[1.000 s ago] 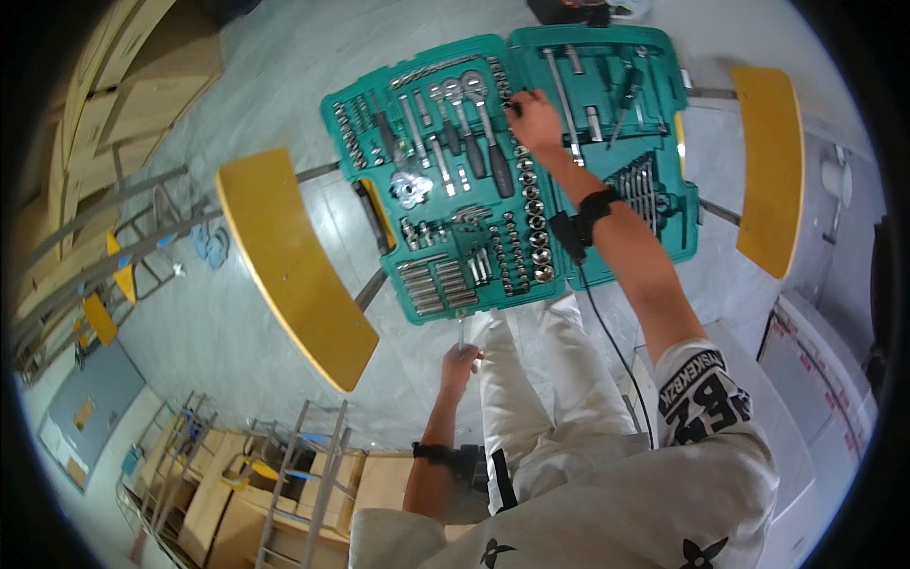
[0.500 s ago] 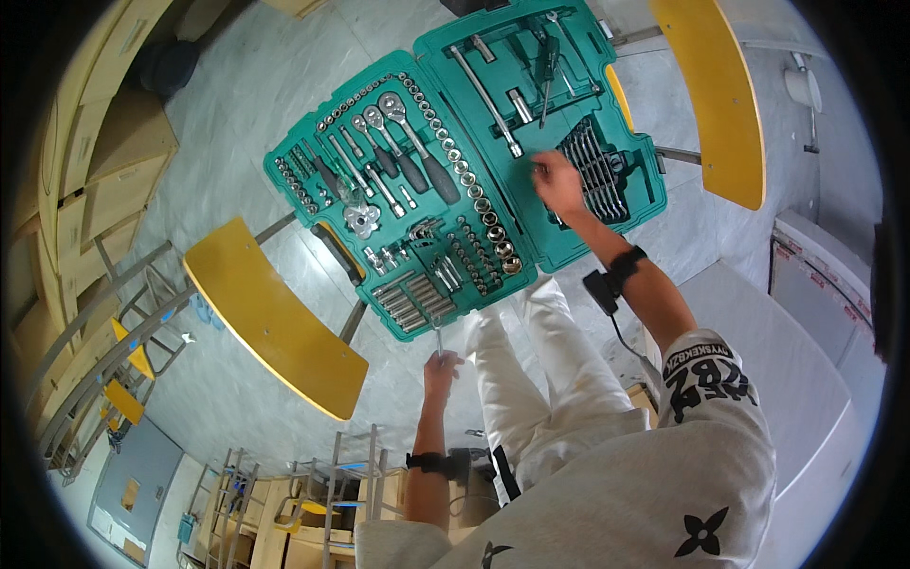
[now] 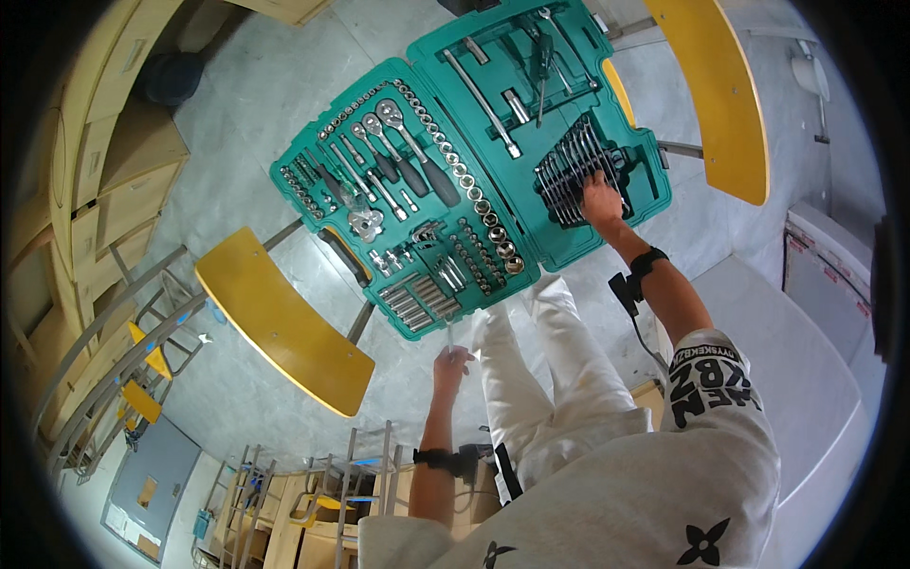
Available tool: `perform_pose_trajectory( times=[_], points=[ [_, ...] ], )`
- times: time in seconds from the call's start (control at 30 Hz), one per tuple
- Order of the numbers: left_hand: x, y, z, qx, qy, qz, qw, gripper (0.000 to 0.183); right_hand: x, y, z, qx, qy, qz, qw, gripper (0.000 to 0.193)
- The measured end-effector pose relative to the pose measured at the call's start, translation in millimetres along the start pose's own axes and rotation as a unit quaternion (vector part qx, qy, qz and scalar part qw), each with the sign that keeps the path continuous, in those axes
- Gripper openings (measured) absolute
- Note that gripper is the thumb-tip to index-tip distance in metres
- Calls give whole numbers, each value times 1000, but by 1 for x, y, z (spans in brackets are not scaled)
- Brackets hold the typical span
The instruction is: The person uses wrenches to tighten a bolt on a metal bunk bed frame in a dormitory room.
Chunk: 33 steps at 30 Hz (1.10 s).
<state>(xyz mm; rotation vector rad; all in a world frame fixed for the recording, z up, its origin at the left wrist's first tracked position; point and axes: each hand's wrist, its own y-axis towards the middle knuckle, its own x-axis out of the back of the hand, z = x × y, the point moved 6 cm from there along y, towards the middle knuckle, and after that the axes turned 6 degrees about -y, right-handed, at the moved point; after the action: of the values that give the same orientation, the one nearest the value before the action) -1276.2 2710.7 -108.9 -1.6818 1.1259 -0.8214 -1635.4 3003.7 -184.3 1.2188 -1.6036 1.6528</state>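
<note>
A green tool case (image 3: 531, 242) lies unfolded in front of me, with molded slots full of tools. On its right half, my right hand (image 3: 604, 202) is over a row of silver combination wrenches (image 3: 561, 185) in a black holder. Its fingers are curled down at the wrenches, and what they pinch is hidden. My left hand (image 3: 450, 366) is below the case's near left edge, closed round a slim silver tool (image 3: 450, 334) that points up toward the case. The tool's kind is unclear.
Ratchets (image 3: 417, 147), sockets (image 3: 471, 192) and long sockets (image 3: 414, 302) fill the left half. An extension bar (image 3: 482, 104) and screwdriver (image 3: 543, 71) lie in the right half. Yellow chair backs stand left (image 3: 284, 327) and right (image 3: 716, 95). A white surface (image 3: 777, 332) is at right.
My right hand has moved right, from the case's middle onto the wrench row, uncovering the row's left end. My left hand still holds the silver tool, nearly in place.
</note>
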Motion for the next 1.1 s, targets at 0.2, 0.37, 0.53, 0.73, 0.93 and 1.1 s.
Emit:
perform_pose_trajectory(
  times=[0.2, 0.37, 0.53, 0.73, 0.93, 1.1],
  points=[
    [0, -41, -29, -41, 26, -20, 999, 18, -10, 4, -12, -46, 53, 26, 997, 24],
    [8, -70, -34, -30, -88, 16, 996, 27, 8, -75, 47, -87, 604, 240, 755, 23],
    [25, -115, -48, -469, 269, -88, 837, 13, 38, -235, 202, 396, 93, 419, 812, 29],
    [72, -191, 31, -291, 346, 33, 891, 21, 57, -384, 310, 393, 67, 627, 669, 27],
    [167, -322, 111, -346, 187, -150, 907, 22, 122, -505, 446, 539, -85, 580, 605, 30],
    [281, -390, 212, -283, -150, -282, 905, 20, 298, -639, 618, 694, 124, 298, 644, 26]
  ],
)
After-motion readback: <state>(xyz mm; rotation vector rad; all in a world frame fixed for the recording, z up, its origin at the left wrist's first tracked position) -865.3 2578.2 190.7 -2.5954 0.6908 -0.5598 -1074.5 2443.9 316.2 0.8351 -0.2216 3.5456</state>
